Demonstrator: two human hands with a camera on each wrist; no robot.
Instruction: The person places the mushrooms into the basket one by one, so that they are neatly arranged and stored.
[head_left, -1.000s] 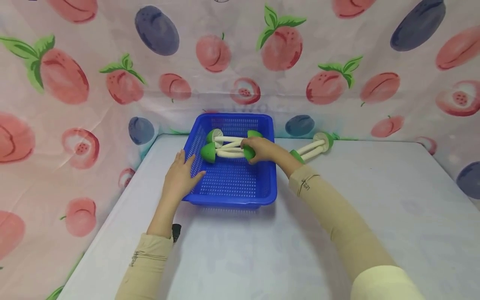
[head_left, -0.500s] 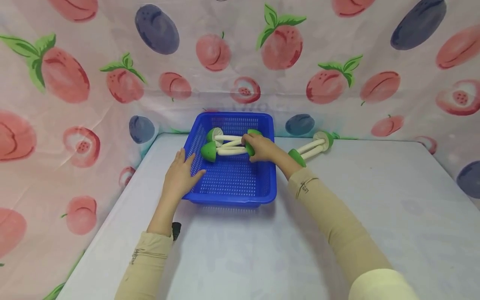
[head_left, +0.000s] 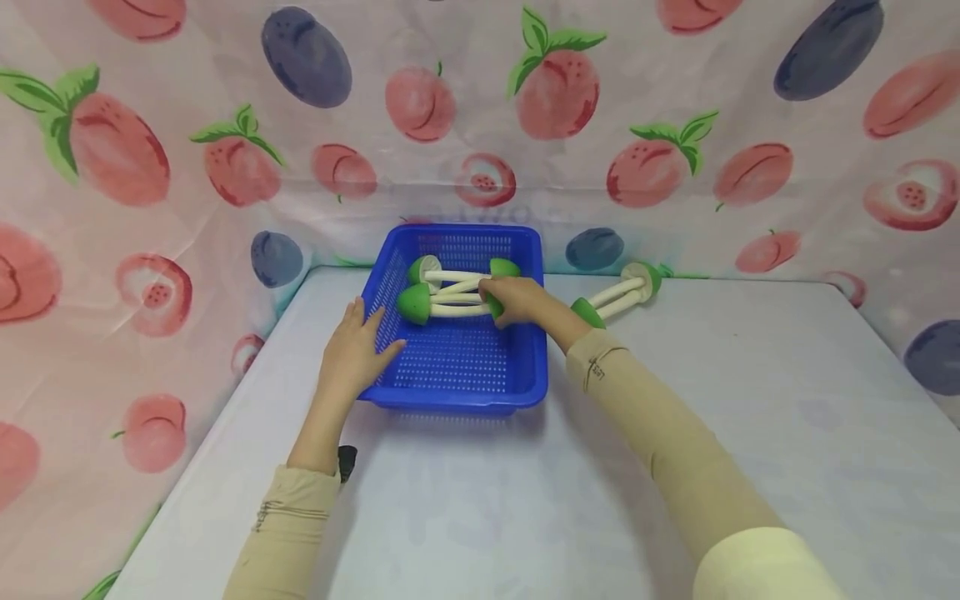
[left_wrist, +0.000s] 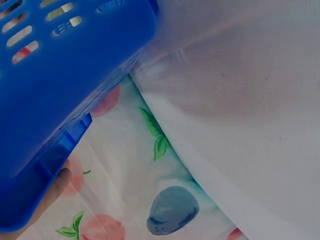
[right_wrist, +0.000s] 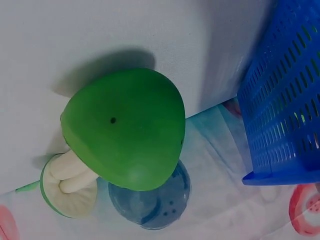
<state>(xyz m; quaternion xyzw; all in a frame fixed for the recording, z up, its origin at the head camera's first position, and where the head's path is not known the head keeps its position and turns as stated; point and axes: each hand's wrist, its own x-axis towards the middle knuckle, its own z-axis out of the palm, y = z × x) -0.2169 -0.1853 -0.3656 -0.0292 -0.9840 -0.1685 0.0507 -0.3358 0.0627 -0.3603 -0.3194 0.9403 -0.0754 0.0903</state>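
Observation:
A blue plastic basket (head_left: 453, 398) stands on the table. Inside it lie green-capped pieces with paired white stems, one piece (head_left: 450, 276) behind another. My right hand (head_left: 521, 300) grips the right cap of the front green-capped piece (head_left: 414, 305), whose stems run leftward across the basket. My left hand (head_left: 351, 354) rests at the basket's left rim with fingers fairly straight and the thumb apart, over the inside. In the left wrist view part of the left hand (left_wrist: 55, 192) shows beside the rim. The right wrist view does not show the right hand.
Another green-capped piece (head_left: 618, 298) lies on the white table to the right of the basket; its near cap (right_wrist: 127, 130) fills much of the right wrist view. A fruit-printed cloth (head_left: 480, 108) hangs behind the table and along its left.
The right hand shifts the front piece's cap slightly, up a little and then down again. The left hand keeps its place at the rim. The head view has shifted slightly.

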